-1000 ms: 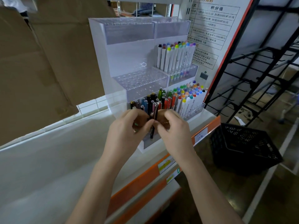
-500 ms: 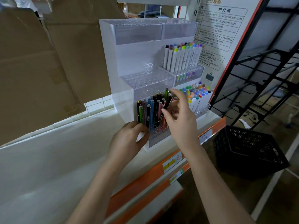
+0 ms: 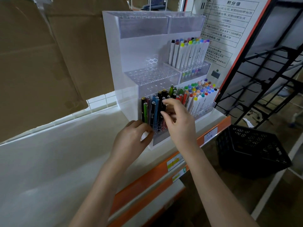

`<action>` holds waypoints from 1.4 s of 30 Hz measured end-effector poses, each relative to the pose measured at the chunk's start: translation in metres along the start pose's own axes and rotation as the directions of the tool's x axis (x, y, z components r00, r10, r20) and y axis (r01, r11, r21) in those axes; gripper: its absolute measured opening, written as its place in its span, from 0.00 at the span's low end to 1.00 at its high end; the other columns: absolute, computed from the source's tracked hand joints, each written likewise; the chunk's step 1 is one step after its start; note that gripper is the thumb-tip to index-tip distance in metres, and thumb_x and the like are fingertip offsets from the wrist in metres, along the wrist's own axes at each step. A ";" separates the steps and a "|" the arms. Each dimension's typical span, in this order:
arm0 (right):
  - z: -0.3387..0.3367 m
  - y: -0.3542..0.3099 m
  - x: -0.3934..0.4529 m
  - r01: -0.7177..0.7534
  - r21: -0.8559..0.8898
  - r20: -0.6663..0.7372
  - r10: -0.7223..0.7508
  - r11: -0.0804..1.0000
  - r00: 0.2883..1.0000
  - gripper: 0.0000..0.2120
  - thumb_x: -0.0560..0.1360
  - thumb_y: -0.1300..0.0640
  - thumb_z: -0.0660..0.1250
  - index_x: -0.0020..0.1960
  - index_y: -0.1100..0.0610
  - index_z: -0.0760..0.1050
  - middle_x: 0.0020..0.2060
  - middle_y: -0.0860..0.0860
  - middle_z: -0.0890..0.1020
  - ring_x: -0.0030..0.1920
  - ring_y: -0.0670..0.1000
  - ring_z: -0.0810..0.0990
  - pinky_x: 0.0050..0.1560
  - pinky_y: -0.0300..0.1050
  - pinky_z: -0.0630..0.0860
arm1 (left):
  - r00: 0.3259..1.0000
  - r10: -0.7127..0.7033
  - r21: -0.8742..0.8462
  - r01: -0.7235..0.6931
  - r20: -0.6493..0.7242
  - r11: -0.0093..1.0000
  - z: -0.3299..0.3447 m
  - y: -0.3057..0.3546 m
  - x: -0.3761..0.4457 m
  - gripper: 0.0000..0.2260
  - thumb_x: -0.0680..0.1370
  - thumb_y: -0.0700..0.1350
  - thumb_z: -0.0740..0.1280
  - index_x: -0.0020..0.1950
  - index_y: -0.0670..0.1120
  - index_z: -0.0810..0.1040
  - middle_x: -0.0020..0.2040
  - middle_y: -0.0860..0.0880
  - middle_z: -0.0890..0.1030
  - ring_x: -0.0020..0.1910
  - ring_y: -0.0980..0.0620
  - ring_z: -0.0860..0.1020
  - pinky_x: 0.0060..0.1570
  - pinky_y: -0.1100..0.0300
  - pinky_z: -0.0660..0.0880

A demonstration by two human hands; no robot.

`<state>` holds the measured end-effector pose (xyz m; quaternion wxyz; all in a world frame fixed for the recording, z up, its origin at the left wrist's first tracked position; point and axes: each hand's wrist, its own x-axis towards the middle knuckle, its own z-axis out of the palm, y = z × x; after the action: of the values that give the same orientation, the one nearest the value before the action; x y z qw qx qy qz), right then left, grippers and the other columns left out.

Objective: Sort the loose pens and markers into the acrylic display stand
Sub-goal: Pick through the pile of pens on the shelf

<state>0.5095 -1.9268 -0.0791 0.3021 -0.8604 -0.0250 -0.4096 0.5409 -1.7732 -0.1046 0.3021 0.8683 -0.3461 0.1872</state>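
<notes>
Left hand (image 3: 131,138) at 7 o'clock of acrylic display stand (image 3: 114,59), fingers curled against its front corner; holding anything? cannot tell. Right hand (image 3: 178,122) pinches black pen (image 3: 163,104), upright among pens in bottom-left tier. Judged light, stiff, slick-barrelled; best gripped mid-barrel

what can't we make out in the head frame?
- Head view: right hand covers the lower barrels of the pens behind it; whether its fingers grip the black pen is unclear.
- Left hand hides the near corner of the acrylic stand.
- Poster text: cut off at the top edge.
</notes>
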 end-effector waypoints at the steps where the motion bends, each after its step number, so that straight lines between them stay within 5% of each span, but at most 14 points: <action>1: 0.001 0.001 -0.001 0.004 -0.004 0.002 -0.004 1.000 1.000 0.15 0.73 0.64 0.70 0.59 0.59 0.75 0.51 0.53 0.81 0.47 0.47 0.81 0.48 0.37 0.78 | 1.000 -0.001 -0.001 0.001 0.002 1.000 0.000 0.000 0.000 0.04 0.71 0.40 0.73 0.41 0.47 0.80 0.38 0.51 0.79 0.38 0.49 0.77 0.32 0.60 0.71; 9: 0.003 -0.004 0.007 -0.053 0.041 -0.017 0.053 0.998 0.998 0.13 0.73 0.65 0.69 0.57 0.60 0.78 0.49 0.51 0.83 0.47 0.40 0.78 0.49 0.33 0.76 | 1.000 0.016 -0.011 -0.016 -0.008 1.000 0.001 0.000 -0.002 0.04 0.71 0.40 0.73 0.41 0.47 0.80 0.39 0.50 0.79 0.38 0.49 0.77 0.33 0.61 0.71; 14: 0.002 -0.006 0.008 -0.001 -0.028 -0.009 0.001 1.000 1.000 0.11 0.72 0.66 0.70 0.54 0.63 0.78 0.49 0.54 0.83 0.45 0.49 0.82 0.46 0.33 0.76 | 1.000 0.015 -0.012 -0.015 -0.006 1.000 0.001 -0.001 -0.002 0.03 0.72 0.41 0.72 0.42 0.48 0.80 0.40 0.51 0.79 0.39 0.50 0.77 0.33 0.61 0.72; 17: 0.001 -0.007 0.005 0.014 -0.041 -0.013 -0.014 0.999 1.000 0.10 0.72 0.66 0.69 0.54 0.63 0.77 0.50 0.56 0.83 0.47 0.52 0.83 0.46 0.42 0.80 | 1.000 0.023 -0.014 -0.023 -0.008 1.000 0.001 -0.001 -0.003 0.02 0.72 0.41 0.72 0.42 0.47 0.80 0.40 0.50 0.79 0.39 0.49 0.77 0.33 0.60 0.72; 42: -0.001 -0.015 0.014 -0.030 -0.079 0.072 0.036 0.996 0.997 0.09 0.73 0.66 0.69 0.53 0.62 0.78 0.50 0.53 0.83 0.47 0.50 0.82 0.47 0.38 0.77 | 0.999 0.036 -0.049 -0.037 -0.017 0.998 0.001 -0.004 -0.003 0.01 0.72 0.42 0.71 0.42 0.46 0.79 0.40 0.49 0.79 0.40 0.48 0.78 0.32 0.56 0.77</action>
<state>0.5134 -1.9181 -0.0611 0.2741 -0.8862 -0.0058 -0.3735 0.5417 -1.7706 -0.1086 0.3227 0.8526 -0.3640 0.1909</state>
